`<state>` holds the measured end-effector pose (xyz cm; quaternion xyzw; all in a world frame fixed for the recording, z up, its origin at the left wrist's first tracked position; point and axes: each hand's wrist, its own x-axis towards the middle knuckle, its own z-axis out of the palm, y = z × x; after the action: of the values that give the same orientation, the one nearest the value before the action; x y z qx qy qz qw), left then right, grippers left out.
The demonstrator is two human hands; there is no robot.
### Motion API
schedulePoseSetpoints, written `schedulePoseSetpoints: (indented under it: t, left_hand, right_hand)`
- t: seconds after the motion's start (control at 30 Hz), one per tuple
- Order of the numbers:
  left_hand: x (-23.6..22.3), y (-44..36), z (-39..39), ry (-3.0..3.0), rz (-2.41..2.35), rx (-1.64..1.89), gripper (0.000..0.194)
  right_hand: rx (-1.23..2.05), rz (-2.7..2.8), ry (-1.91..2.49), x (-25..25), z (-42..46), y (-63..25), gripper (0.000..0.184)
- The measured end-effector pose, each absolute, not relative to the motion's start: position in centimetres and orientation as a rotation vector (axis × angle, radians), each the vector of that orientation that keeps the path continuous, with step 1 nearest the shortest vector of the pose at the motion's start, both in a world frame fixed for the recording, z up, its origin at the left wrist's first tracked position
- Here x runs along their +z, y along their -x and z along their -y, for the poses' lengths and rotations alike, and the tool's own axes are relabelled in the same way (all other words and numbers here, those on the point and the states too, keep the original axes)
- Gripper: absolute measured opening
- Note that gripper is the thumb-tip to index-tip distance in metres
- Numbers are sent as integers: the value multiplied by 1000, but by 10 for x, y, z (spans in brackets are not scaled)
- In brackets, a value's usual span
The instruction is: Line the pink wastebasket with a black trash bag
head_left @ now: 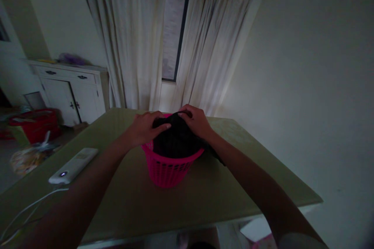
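A pink plastic basket [168,171] with a perforated wall stands on the green tabletop [125,206]. Black cloth [177,140] fills it, heaped above the rim, and a dark part hangs over the right side. My left hand [147,126] lies at the cloth's upper left, thumb and fingers closed on its edge. On the upper right, my right hand [195,120] pinches a raised fold of the same cloth. The basket's far side and most of its inside are hidden by the cloth and hands.
A white power bank-like device [74,165] with a lit button and white cable [35,202] lies at the table's left. Beyond are a white cabinet [73,93], curtains [137,39] and a red container [37,124] on the floor. A wall [306,85] flanks the table's right.
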<state>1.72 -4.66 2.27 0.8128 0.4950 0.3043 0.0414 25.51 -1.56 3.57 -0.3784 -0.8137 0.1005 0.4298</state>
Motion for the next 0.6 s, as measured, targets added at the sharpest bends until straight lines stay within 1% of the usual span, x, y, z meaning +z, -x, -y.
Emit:
schedulePoseSetpoints:
  t: [0.07, 0.1, 0.2, 0.27, 0.3, 0.37, 0.43, 0.5, 0.6]
  left_hand:
    - [24, -22, 47, -2475, -1528, 969, 46]
    - [24, -23, 47, -2483, -1532, 986, 45]
    - [24, -23, 44, -2455, -1404, 1014, 33]
    - [24, -20, 42, -2361, -1257, 1055, 27]
    - [23, -19, 41, -2319, -1191, 1076, 26]
    - [22, -17, 41, -2279, -1111, 1107, 29]
    - [21, -18, 43, -2282, -1085, 1112, 34]
    - [21, -20, 46, -2268, -1071, 1093, 33]
    - [22, -22, 52, -2266, -1178, 1085, 40]
  right_hand:
    - [419, 2000, 889, 38, 19, -251, 16]
    - [513, 2008, 845, 39, 19, -250, 22]
    - [747, 2065, 734, 40, 19, -254, 43]
    - [835, 2109, 721, 38, 15, -259, 56]
    - [854, 2133, 726, 36, 14, -261, 56]
    - [806, 2189, 754, 32, 11, -264, 51]
    - [663, 2236, 793, 29, 12, -263, 43]
    - [514, 2258, 834, 27, 14, -261, 37]
    - [393, 2248, 897, 27, 19, -255, 27]
